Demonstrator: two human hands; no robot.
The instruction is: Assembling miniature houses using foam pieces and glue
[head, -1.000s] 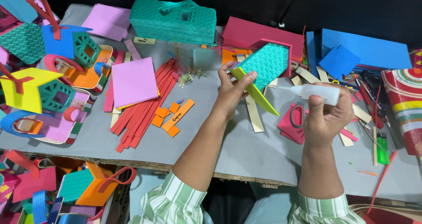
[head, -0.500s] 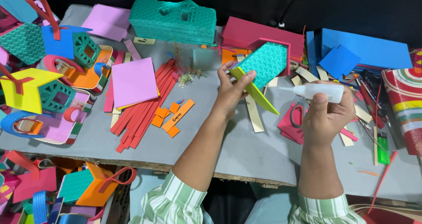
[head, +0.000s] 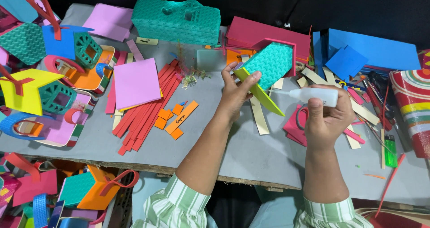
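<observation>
My left hand [head: 236,93] holds up a small foam craft piece [head: 267,71]: a teal textured panel joined to a yellow-green flap. My right hand [head: 328,114] grips a white glue bottle [head: 315,96] lying sideways, its thin nozzle pointing left and touching the piece's yellow-green edge. Both hands hover over the grey table [head: 251,156], right of centre.
Red foam strips [head: 143,107], orange bits [head: 174,116] and a pink sheet [head: 135,82] lie at the left. Stacks of teal [head: 179,20], maroon [head: 264,33] and blue [head: 367,51] foam line the back. Finished foam baskets [head: 40,89] crowd the left; a green lighter [head: 390,145] lies at the right.
The glue bottle's nozzle has crept slightly left along the piece's edge. Otherwise both hands stay almost still.
</observation>
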